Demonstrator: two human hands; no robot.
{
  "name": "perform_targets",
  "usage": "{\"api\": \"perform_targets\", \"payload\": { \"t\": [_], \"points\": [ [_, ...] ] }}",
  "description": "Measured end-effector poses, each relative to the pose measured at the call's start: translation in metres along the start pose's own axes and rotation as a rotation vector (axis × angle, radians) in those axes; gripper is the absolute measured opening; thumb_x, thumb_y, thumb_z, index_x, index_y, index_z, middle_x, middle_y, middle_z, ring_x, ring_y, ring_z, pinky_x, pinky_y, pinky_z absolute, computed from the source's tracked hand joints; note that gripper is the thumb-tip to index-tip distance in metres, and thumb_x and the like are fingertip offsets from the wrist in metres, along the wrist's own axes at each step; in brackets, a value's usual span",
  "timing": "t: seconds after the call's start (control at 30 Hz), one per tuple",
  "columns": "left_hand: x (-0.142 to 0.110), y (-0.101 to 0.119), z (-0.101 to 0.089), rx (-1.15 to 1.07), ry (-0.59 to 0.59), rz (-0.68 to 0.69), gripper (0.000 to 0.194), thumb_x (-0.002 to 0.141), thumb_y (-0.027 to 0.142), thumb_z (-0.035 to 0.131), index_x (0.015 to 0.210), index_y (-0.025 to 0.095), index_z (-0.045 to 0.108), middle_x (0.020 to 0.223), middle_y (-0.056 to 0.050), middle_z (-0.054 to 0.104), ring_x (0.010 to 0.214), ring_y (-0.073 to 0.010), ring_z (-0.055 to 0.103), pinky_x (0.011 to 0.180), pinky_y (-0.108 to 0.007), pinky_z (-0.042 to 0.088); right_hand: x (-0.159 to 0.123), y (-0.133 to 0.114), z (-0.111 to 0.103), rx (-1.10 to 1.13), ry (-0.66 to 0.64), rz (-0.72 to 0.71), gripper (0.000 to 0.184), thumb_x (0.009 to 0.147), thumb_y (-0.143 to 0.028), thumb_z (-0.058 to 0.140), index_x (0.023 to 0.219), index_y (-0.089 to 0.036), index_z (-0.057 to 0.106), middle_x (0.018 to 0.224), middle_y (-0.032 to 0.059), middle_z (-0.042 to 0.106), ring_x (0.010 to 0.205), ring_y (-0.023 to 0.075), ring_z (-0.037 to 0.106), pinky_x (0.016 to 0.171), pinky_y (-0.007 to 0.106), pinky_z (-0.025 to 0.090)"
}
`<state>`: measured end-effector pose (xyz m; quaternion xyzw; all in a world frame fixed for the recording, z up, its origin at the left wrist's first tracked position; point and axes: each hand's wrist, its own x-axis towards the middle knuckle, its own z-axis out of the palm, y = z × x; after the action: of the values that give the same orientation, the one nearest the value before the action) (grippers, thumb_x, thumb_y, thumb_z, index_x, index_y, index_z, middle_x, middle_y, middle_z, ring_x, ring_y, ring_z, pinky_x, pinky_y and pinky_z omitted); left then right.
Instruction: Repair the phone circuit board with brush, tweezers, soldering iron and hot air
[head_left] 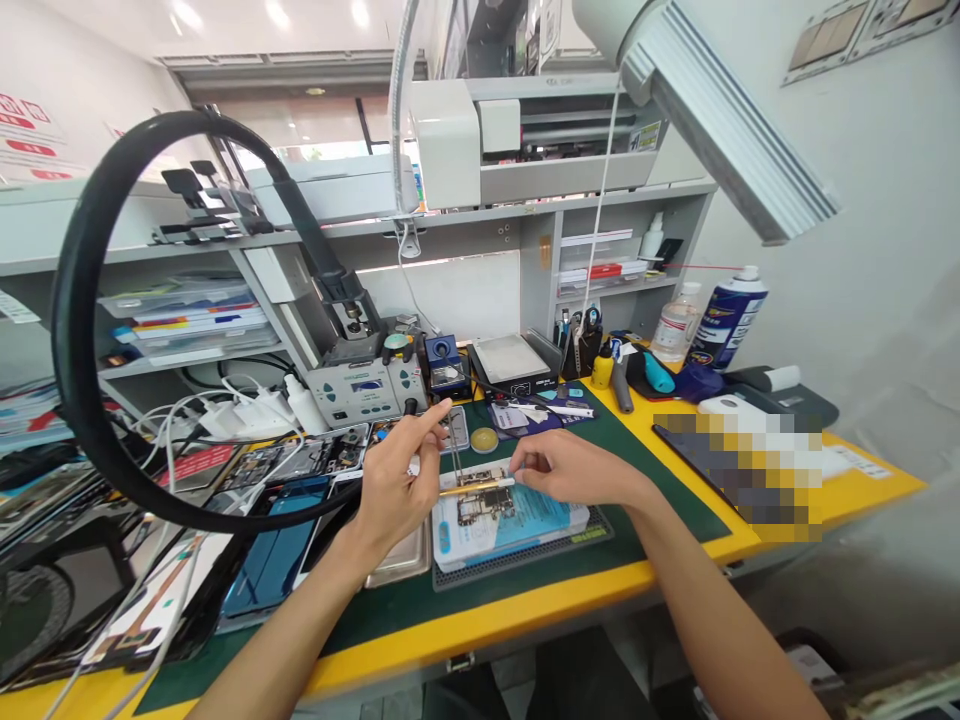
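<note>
From where I stand, everything hangs on the slim yellow stick (470, 489) that runs between the person's two hands, above the small circuit board (480, 510). Its long axis lies nearly crosswise to the person, from the left hand (397, 470) to a pale end just by the fingertips of the right hand (577, 467), tilting only slightly away at that end. The left hand is closed narrow around the stick's near-left end. The right hand is curled, its fingers drawn in close, but I can't tell whether they grip the pale end or merely hover beside it. The board rests on a white-and-blue pad (544, 530), to the right of the left hand and just left of the right one, a touch closer to the person's body; the right fingertips look the nearer to its far-right corner. A pair of thin tweezers (454, 445) stands steeply by the left fingertips, pointing down toward the board's far edge, and I can't say if they touch it.
</note>
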<state>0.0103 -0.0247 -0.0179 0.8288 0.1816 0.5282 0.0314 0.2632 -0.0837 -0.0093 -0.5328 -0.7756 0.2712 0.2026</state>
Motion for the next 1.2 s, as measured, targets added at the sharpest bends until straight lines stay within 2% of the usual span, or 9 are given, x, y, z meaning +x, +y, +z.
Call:
{"api": "perform_targets", "payload": {
  "t": [0.53, 0.7, 1.2],
  "points": [
    [0.0004, 0.0027, 0.0015, -0.018, -0.004, -0.005, 0.05, 0.096, 0.001, 0.047, 0.141, 0.021, 0.053, 0.089, -0.001, 0.064, 0.077, -0.01, 0.062, 0.072, -0.022, 0.051, -0.0021, 0.004, -0.0035, -0.027, 0.061, -0.006, 0.019, 0.093, -0.027, 0.055, 0.094, -0.016, 0.07, 0.074, 0.0041, 0.066, 0.063, 0.0164, 0.058, 0.052, 0.024, 0.036],
    [-0.0012, 0.003, 0.001, -0.018, -0.004, -0.005, 0.049, 0.097, 0.002, 0.047, 0.142, 0.022, 0.053, 0.089, -0.002, 0.065, 0.077, -0.0103, 0.062, 0.072, -0.022, 0.051, -0.0015, 0.0034, 0.0001, -0.04, 0.049, -0.02, 0.016, 0.091, -0.025, 0.056, 0.092, -0.016, 0.07, 0.07, 0.0022, 0.064, 0.061, 0.0153, 0.056, 0.052, 0.024, 0.034],
    [-0.0014, 0.0046, 0.0007, -0.008, -0.007, -0.017, 0.048, 0.097, 0.005, 0.046, 0.141, 0.022, 0.054, 0.088, -0.003, 0.065, 0.074, -0.0119, 0.062, 0.066, -0.022, 0.053, -0.0024, 0.0022, -0.0024, 0.012, 0.055, -0.016, 0.018, 0.093, -0.027, 0.057, 0.095, -0.014, 0.069, 0.075, 0.0043, 0.064, 0.064, 0.0154, 0.055, 0.053, 0.023, 0.036]
  ]
}}
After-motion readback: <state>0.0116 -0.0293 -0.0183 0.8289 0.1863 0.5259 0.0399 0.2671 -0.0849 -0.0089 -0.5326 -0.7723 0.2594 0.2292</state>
